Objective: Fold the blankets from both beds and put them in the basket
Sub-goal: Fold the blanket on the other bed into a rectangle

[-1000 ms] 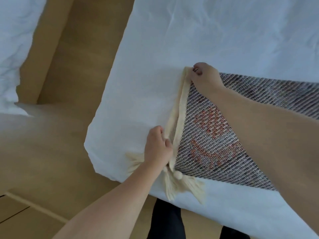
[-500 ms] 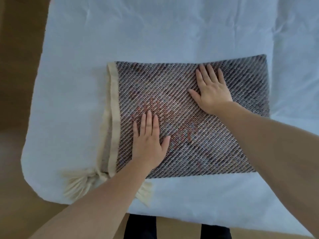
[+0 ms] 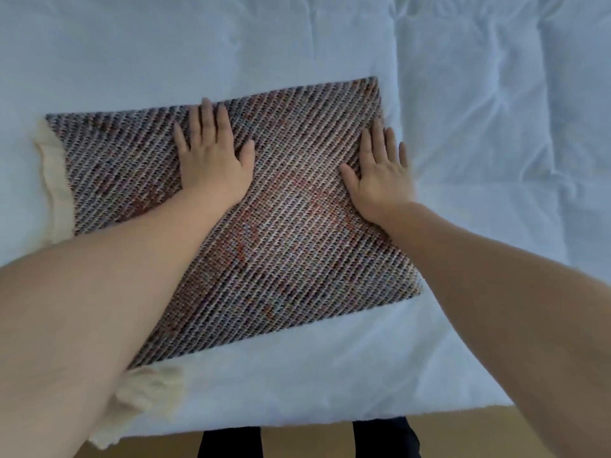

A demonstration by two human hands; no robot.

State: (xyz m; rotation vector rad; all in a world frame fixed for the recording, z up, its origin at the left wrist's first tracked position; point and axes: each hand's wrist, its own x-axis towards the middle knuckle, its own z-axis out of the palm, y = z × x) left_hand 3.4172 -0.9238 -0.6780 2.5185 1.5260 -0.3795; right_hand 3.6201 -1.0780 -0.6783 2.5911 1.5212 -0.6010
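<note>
Bed cover (image 3: 496,133): white, lightly creased, filling most of the view; its near edge runs along the bottom of the frame
Floor (image 3: 463,438): tan, seen as a strip below that edge
Dark trouser legs (image 3: 385,439): two, at the bottom edge; standing against the bed's near side

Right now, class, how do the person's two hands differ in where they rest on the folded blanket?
The left hand lies well inside the folded blanket; the right hand sits at its right edge, the outer fingers reaching the white bedding. The left sits slightly farther up the bed. Both are flat, palm down, fingers extended.
</note>
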